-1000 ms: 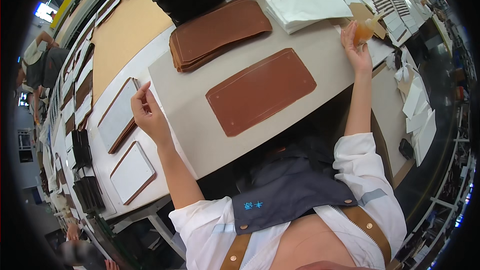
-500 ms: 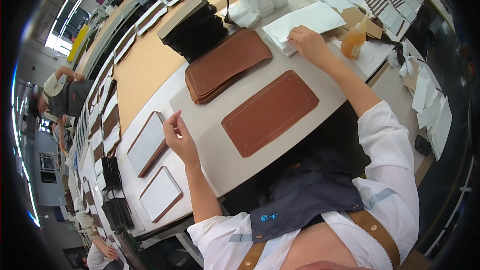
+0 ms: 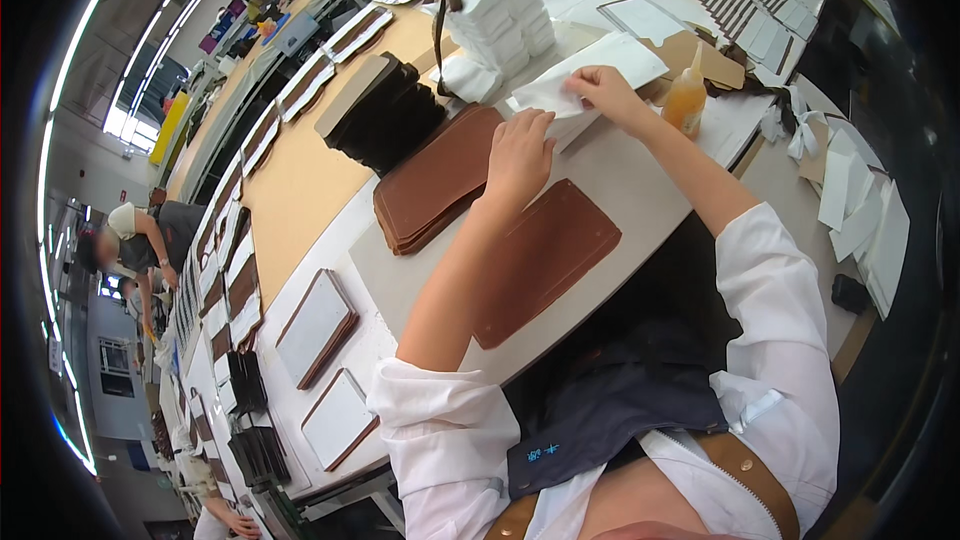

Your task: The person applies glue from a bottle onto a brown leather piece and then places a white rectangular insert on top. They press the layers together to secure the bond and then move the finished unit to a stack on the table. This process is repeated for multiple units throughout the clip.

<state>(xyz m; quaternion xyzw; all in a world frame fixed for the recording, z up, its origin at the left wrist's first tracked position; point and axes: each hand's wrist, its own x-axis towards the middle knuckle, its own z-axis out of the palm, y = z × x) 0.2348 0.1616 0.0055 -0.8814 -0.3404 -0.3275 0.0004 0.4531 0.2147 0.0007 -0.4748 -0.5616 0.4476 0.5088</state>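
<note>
Head view, upper centre: the right hand (image 3: pixel 605 92) is pinching a white sheet (image 3: pixel 618 56); the left hand (image 3: pixel 520 155) is hovering beside it, contact unclear; a brown panel (image 3: pixel 555 255) is lying flat, presumably within easy reach.

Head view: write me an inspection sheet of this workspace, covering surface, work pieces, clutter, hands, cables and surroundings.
Surface: pale grey board on the table, partly covered by work.
Work pieces: one brown panel lies flat, partly hidden by the left forearm; brown stack beyond it; white sheets farther right; amber bottle upright beside them.
Clutter: white scraps and a small black object at far right.
Hands: right hand has its fingers at the white sheets; left hand is close to their near end. Grip unclear for both.
Cables: nothing seen.
Surroundings: a co-worker leans over at far left.
</note>
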